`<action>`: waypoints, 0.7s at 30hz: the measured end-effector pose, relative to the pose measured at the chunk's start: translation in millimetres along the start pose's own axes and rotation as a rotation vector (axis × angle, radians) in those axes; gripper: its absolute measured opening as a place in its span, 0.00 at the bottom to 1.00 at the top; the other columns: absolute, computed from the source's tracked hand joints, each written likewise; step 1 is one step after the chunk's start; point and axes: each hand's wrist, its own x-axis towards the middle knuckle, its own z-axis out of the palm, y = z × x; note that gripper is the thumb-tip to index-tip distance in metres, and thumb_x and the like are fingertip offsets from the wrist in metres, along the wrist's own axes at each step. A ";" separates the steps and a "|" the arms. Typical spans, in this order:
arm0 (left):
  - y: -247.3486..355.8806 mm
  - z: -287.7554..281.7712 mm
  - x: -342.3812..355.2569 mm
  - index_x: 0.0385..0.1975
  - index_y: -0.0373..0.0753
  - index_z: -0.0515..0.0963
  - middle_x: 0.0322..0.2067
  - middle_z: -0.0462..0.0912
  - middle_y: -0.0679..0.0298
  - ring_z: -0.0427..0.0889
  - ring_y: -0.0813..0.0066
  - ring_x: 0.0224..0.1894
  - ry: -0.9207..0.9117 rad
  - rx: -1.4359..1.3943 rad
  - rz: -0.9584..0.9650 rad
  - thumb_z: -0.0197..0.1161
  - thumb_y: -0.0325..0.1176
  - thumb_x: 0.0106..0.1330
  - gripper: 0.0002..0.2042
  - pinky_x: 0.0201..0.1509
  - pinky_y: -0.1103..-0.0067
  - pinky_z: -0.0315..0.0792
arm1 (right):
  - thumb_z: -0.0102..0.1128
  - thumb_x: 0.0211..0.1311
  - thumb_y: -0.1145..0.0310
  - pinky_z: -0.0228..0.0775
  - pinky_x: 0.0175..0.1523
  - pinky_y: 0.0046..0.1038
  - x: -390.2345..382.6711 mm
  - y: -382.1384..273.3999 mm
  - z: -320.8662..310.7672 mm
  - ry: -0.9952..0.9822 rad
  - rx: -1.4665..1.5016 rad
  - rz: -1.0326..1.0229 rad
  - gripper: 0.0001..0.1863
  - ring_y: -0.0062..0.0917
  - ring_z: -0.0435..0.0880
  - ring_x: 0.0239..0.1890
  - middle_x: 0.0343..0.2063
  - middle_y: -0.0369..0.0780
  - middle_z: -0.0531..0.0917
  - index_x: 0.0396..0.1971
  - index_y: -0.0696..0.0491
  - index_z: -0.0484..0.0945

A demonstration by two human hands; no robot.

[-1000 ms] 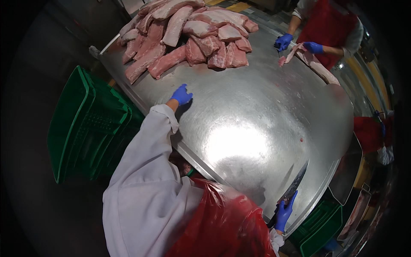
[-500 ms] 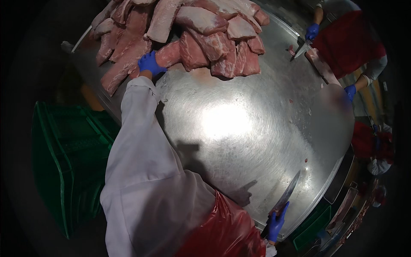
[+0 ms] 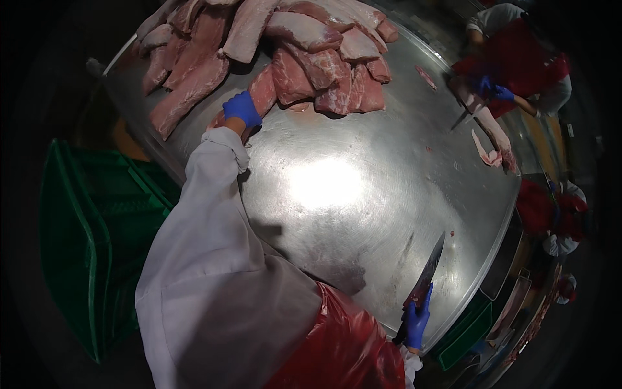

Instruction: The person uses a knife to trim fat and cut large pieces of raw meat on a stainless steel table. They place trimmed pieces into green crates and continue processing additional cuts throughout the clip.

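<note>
My left hand (image 3: 243, 109), in a blue glove, is stretched far across the steel table (image 3: 363, 149). Its fingers are closed on a long piece of raw meat (image 3: 263, 91), which shows on both sides of the fist. Just beyond lies a heap of pale pink meat slabs (image 3: 304, 32), and another slab (image 3: 188, 97) rests left of the hand. At the near right edge of the table, my right hand (image 3: 416, 322), also blue-gloved, grips a long knife (image 3: 426, 272) with its blade pointing away and slightly right.
Green plastic crates (image 3: 91, 240) stand on the left below the table edge. Across the table at far right, a person in a red apron (image 3: 518, 58) works with a knife on a long piece of meat (image 3: 492, 126). Another green crate (image 3: 466, 334) is at lower right.
My left hand has closed into a fist around the meat piece, which has swung a little. My right hand with the knife sits slightly higher in view. The co-worker's hands have come together.
</note>
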 end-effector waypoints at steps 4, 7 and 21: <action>16.5 6.1 -28.2 0.61 0.39 0.71 0.58 0.79 0.49 0.80 0.53 0.59 -0.125 -0.120 -0.006 0.78 0.54 0.42 0.45 0.62 0.64 0.74 | 0.50 0.68 0.77 0.65 0.25 0.22 -23.1 29.6 -7.7 0.008 0.096 -0.014 0.39 0.15 0.70 0.18 0.21 0.35 0.76 0.77 0.40 0.49; 35.6 18.3 -54.7 0.59 0.36 0.76 0.56 0.81 0.48 0.82 0.52 0.56 -0.168 -0.184 0.029 0.76 0.57 0.42 0.44 0.60 0.66 0.75 | 0.50 0.69 0.77 0.64 0.26 0.22 -46.7 56.2 -18.7 0.032 0.082 -0.016 0.39 0.15 0.68 0.19 0.21 0.34 0.76 0.77 0.42 0.49; 200.6 95.2 -304.1 0.61 0.25 0.67 0.56 0.78 0.41 0.81 0.53 0.58 -0.277 -0.536 0.107 0.75 0.59 0.45 0.49 0.60 0.68 0.75 | 0.51 0.65 0.79 0.66 0.30 0.20 -59.2 188.6 -90.0 0.075 0.099 -0.075 0.42 0.15 0.68 0.23 0.24 0.32 0.76 0.77 0.41 0.49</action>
